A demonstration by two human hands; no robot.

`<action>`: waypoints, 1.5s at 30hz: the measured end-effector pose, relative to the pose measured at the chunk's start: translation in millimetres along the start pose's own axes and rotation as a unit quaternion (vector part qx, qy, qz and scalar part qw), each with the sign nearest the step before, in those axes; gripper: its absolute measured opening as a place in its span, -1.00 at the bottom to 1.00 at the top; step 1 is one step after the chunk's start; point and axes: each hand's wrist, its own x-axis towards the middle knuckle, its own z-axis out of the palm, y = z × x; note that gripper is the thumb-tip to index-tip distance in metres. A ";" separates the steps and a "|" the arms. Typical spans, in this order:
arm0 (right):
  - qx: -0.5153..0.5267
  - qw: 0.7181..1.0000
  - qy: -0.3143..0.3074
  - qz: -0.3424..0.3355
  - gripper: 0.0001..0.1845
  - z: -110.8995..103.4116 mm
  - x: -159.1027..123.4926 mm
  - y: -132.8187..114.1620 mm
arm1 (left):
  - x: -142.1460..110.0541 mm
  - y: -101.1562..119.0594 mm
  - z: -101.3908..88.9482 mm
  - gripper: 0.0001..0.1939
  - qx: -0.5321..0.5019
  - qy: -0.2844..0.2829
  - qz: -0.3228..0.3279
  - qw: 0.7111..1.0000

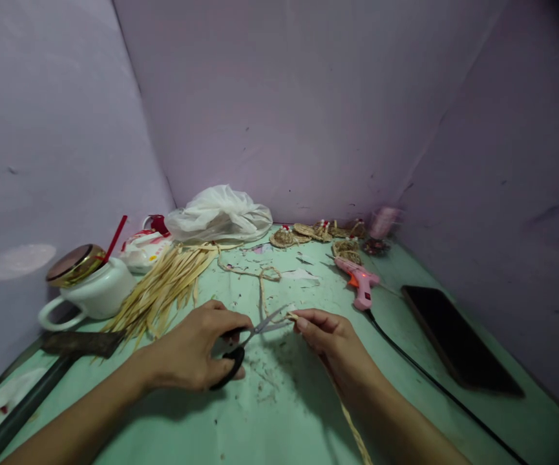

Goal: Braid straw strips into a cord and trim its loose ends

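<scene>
My left hand grips black-handled scissors, its fingers through the loops. The blades stand apart and point right, around the end of a braided straw cord. Between thumb and fingertips, my right hand pinches that cord close to the blades. From the right hand the cord runs down past the bottom edge of the view. Another stretch of thin cord lies on the green tabletop behind the scissors; whether it joins the held piece I cannot tell.
Dried straw strips, a white mug and a hammer lie left. A white plastic bag and small woven straw hats are at the back. Right are a pink glue gun, its black cable and a dark phone.
</scene>
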 end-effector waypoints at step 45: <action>-0.023 0.983 -0.101 0.152 -0.74 8.3 -9.6 3.9 | 1.8 -18.4 43.8 -0.64 -0.142 0.165 -0.156 0.963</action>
